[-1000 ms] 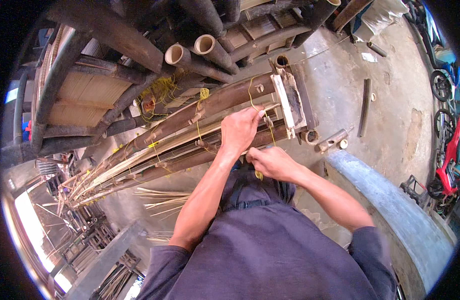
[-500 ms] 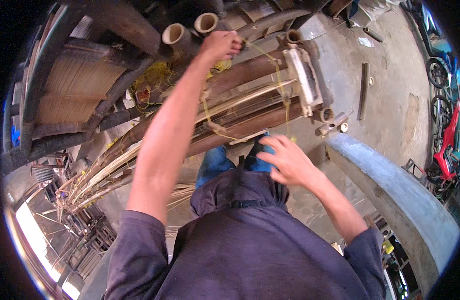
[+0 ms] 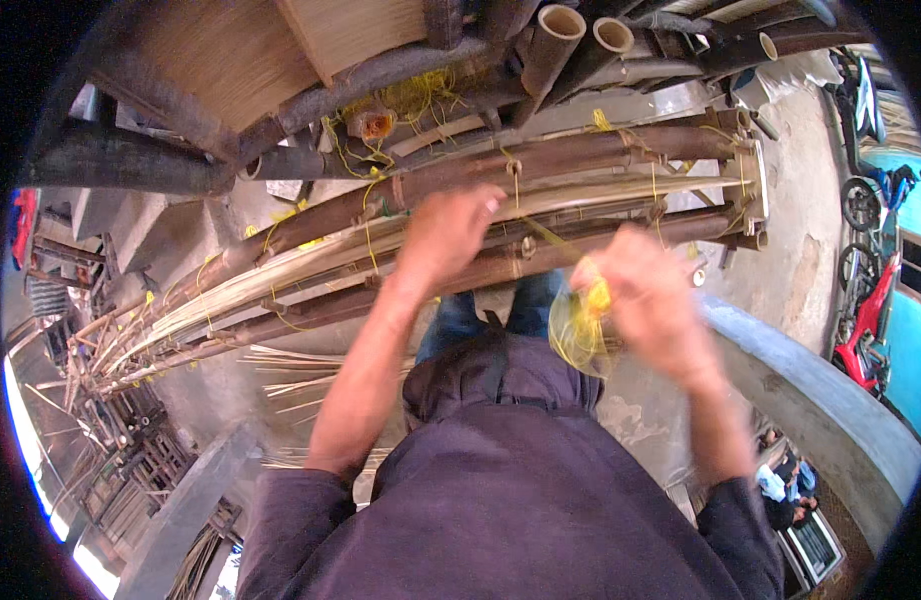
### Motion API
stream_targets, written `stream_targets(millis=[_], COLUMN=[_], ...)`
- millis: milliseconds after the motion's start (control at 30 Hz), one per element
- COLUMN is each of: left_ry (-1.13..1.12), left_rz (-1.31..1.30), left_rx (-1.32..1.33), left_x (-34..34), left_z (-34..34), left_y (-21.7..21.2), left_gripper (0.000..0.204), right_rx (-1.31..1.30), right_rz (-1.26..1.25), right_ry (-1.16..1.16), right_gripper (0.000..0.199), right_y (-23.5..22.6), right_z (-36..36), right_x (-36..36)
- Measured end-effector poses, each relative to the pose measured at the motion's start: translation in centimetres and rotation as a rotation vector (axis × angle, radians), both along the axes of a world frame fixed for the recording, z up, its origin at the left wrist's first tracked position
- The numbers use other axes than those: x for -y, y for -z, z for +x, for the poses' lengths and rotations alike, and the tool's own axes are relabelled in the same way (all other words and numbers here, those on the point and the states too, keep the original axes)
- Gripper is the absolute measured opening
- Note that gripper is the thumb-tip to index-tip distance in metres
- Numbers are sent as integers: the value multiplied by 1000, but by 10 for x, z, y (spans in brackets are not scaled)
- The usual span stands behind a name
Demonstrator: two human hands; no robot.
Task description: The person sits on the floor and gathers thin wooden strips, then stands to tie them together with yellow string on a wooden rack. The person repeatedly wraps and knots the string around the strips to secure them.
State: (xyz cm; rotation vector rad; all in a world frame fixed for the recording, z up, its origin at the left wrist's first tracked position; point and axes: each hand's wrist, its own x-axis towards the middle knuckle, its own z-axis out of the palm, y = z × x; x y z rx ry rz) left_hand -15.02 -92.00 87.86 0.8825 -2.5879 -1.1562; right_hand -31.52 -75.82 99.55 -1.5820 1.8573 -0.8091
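Note:
A long frame of brown bamboo poles lies across in front of me. Pale split bamboo strips run lengthwise between its poles, and loops of yellow string tie across at several points. Over the strips my left hand is closed, its fingertips beside a string loop; what it pinches, if anything, is hidden. My right hand, blurred by motion, grips a loose bundle of yellow string in front of the near pole. From that bundle a strand slants up and left toward the strips near my left hand.
Beyond the frame stands a dark bamboo structure with open pole ends and tangled yellow string. A concrete ledge runs along the right. Motorcycles are parked farther right. Loose strips lie at the left.
My left hand has come back from the far pole ends to above the strips. The right hand, spread near my lap before, has risen and now holds the yellow string. The view has shifted.

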Motion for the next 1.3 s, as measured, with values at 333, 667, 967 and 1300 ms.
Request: stream_targets(millis=[333,667,967,1300], left_ry=[-128,-151,-328,-27], left_rz=[-199,80,863,201], left_rx=[-46,317,-86,-169], left_x=[-39,-31,76,174], left_z=[-23,-18,-103,18], left_y=[5,-9,55,15], left_gripper=[26,29,28,33], right_rx=[-573,34,25,-418], right_rz=[337,242,125,-26], right_ry=[-252,-418,-344,-116], right_gripper=[51,14,13,25], right_y=[87,139,163,87], right_z=[-44,61,75,61], right_x=[165,7,-12,87])
